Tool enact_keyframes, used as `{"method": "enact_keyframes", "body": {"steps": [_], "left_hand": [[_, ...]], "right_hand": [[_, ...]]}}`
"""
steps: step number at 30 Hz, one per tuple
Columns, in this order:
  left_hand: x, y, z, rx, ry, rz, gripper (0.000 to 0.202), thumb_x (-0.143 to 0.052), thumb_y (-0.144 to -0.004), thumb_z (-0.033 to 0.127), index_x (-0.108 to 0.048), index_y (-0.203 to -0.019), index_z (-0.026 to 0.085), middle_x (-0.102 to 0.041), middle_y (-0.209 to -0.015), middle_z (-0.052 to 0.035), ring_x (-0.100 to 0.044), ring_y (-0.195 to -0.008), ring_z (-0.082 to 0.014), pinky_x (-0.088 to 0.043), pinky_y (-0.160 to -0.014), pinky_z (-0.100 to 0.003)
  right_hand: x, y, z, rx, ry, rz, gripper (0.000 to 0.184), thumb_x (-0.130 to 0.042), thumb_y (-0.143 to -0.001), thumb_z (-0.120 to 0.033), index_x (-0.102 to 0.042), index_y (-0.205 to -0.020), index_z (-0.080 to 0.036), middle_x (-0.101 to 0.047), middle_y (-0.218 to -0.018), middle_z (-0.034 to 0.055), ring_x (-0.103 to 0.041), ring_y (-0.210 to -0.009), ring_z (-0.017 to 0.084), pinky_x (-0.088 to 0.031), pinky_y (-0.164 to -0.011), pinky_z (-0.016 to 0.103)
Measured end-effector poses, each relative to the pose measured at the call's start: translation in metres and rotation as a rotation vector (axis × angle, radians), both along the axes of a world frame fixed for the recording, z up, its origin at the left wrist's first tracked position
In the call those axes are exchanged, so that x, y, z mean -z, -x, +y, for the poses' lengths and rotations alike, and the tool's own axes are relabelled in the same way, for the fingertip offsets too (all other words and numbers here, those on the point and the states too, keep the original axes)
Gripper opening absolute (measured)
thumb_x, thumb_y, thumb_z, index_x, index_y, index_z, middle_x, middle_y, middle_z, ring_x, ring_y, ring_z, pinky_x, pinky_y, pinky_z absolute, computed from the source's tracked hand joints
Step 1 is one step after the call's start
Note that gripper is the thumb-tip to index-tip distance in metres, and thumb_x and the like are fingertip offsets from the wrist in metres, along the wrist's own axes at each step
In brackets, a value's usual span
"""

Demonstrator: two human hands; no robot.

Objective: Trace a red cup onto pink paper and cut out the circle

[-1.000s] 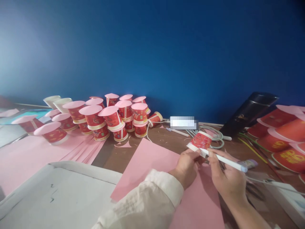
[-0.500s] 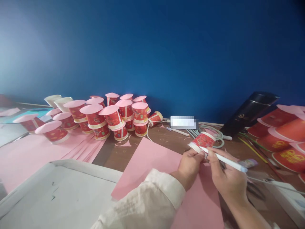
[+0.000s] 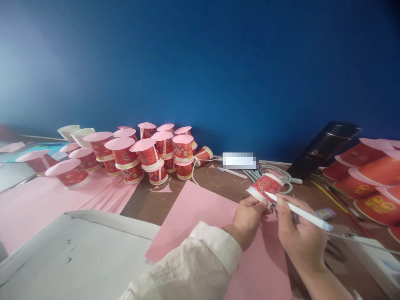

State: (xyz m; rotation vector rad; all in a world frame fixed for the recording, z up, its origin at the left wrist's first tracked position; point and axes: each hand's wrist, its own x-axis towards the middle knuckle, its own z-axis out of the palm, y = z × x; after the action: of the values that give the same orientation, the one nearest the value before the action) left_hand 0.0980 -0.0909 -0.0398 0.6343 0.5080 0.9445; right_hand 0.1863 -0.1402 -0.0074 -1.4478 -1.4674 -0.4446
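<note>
My left hand (image 3: 250, 218) is closed on a red patterned paper cup (image 3: 268, 185), its fingers at the cup's pale rim. The cup leans on its side over a pink paper sheet (image 3: 200, 212). In my right hand (image 3: 301, 233) is a white marker (image 3: 308, 215) with a pale blue end. The marker's tip is at the cup's side near the rim; whether it touches the surface I cannot tell. Fingers hide part of the cup's lower edge.
Several red cups with pink paper discs (image 3: 143, 145) are stacked at left. A black bottle (image 3: 321, 146), coiled cables (image 3: 289, 173) and a second pen (image 3: 234, 172) lie behind my hands. More red cups (image 3: 375, 179) stand at right. A white tray (image 3: 103, 250) is front left.
The marker's rear end has shifted slightly right and down with my right hand. My left hand and the cup have barely moved.
</note>
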Motion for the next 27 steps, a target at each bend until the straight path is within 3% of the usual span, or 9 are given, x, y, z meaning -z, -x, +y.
{"method": "enact_keyframes", "body": {"steps": [3, 8, 13, 20, 27], "left_hand": [[-0.002, 0.002, 0.002, 0.006, 0.125, -0.188, 0.029, -0.078, -0.064, 0.027, -0.07, -0.087, 0.011, -0.068, -0.086, -0.008, -0.057, -0.073, -0.0146, -0.044, -0.075, -0.029], [-0.004, 0.004, 0.008, 0.004, 0.317, -0.334, 0.017, -0.071, -0.07, 0.015, -0.067, -0.085, 0.011, -0.065, -0.081, -0.0062, -0.056, -0.068, -0.0122, -0.046, -0.072, -0.026], [-0.009, 0.007, 0.007, 0.018, 0.268, -0.366, 0.016, -0.066, -0.073, 0.011, -0.068, -0.089, 0.009, -0.066, -0.087, -0.0086, -0.058, -0.071, -0.0124, -0.046, -0.07, -0.024], [-0.013, 0.011, 0.004, -0.002, 0.304, -0.336, 0.02, -0.065, -0.072, 0.012, -0.069, -0.091, 0.008, -0.067, -0.09, -0.0095, -0.058, -0.077, -0.0135, -0.046, -0.072, -0.023], [-0.013, 0.011, 0.005, 0.017, 0.3, -0.346, 0.021, -0.064, -0.065, 0.009, -0.069, -0.085, 0.009, -0.067, -0.089, -0.0094, -0.056, -0.078, -0.0142, -0.045, -0.072, -0.025]], "right_hand": [[-0.003, -0.003, -0.001, 0.051, -0.041, 0.078, 0.025, -0.051, -0.095, -0.033, -0.068, -0.1, -0.015, -0.072, -0.091, 0.0117, -0.068, -0.084, 0.023, -0.053, -0.077, 0.037], [-0.003, -0.007, -0.001, 0.11, -0.013, 0.224, 0.036, -0.048, -0.096, -0.042, -0.067, -0.107, -0.014, -0.07, -0.086, 0.0116, -0.065, -0.065, 0.019, -0.052, -0.063, 0.034], [0.009, -0.01, 0.003, 0.086, 0.065, 0.354, 0.041, -0.049, -0.095, -0.045, -0.064, -0.12, -0.016, -0.07, -0.088, 0.0098, -0.064, -0.068, 0.019, -0.053, -0.066, 0.035], [0.011, -0.01, 0.007, 0.167, 0.138, 0.371, 0.049, -0.054, -0.087, -0.057, -0.065, -0.115, -0.018, -0.068, -0.101, 0.0118, -0.065, -0.091, 0.027, -0.052, -0.08, 0.043], [0.007, -0.01, 0.009, 0.02, 0.183, 0.638, 0.057, -0.069, -0.077, -0.057, -0.06, -0.119, -0.019, -0.069, -0.106, 0.0105, -0.067, -0.092, 0.028, -0.055, -0.078, 0.043]]}}
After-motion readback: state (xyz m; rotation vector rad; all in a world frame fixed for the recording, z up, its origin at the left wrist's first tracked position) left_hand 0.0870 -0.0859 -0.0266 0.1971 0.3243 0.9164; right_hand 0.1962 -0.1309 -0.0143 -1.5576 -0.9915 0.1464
